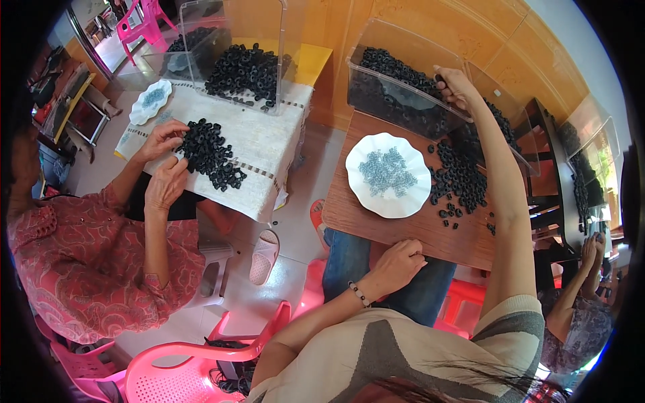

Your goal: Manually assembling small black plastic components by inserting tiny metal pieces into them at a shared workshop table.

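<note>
My right hand (457, 88) reaches over the rim of a clear plastic bin (368, 101), its fingers pinched on a small black piece (440, 78). Many similar black ring-like pieces (393, 65) fill that bin. My left hand (398, 264) rests at the near edge of the brown table (363, 225) with curled fingers; whatever they hold is hidden. Between my hands stands a white scalloped plate (361, 193) bearing a heap of tiny clear bluish rings (388, 172). To the plate's right lies a loose pile of black pieces (460, 176).
At left, a co-worker's hands (166, 164) handle black pieces (209, 151) on a cloth-covered table (262, 144). Another clear bin (279, 67) stands there. Another person's hands (591, 250) show at far right. A pink chair (168, 376) and a slipper (265, 258) are below.
</note>
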Tool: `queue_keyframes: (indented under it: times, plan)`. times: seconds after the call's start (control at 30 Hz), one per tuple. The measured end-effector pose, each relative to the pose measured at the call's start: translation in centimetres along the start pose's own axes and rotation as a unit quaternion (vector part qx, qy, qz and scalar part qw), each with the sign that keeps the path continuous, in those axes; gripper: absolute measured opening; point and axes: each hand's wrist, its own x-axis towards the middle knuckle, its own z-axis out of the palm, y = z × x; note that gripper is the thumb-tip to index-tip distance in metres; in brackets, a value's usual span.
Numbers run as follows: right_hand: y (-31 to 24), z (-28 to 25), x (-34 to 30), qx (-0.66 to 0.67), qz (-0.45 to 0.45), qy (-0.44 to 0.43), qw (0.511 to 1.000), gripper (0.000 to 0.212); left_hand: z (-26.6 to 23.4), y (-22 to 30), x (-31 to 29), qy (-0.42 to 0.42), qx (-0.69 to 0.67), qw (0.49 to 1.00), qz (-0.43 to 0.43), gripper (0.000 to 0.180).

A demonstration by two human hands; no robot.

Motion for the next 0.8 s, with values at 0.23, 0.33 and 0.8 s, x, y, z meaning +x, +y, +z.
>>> queue_keyframes:
  times: [0.23,0.33,0.8]
  plan:
    - [0.3,-2.3,-11.0,0.203,-0.089,0.005,0.975,0.033,0.0,-0.3,-0.2,0.001,0.007,1.000,0.004,0.011]
    - [3.0,0.3,-18.5,0.061,-0.096,0.121,0.986,0.040,0.0,-0.6,-0.4,0.010,0.013,1.000,0.009,0.011]
    - [21.5,5.0,-28.6,-0.237,-0.136,0.376,0.886,0.035,0.1,-0.4,0.3,-0.017,0.036,0.999,0.033,0.010]
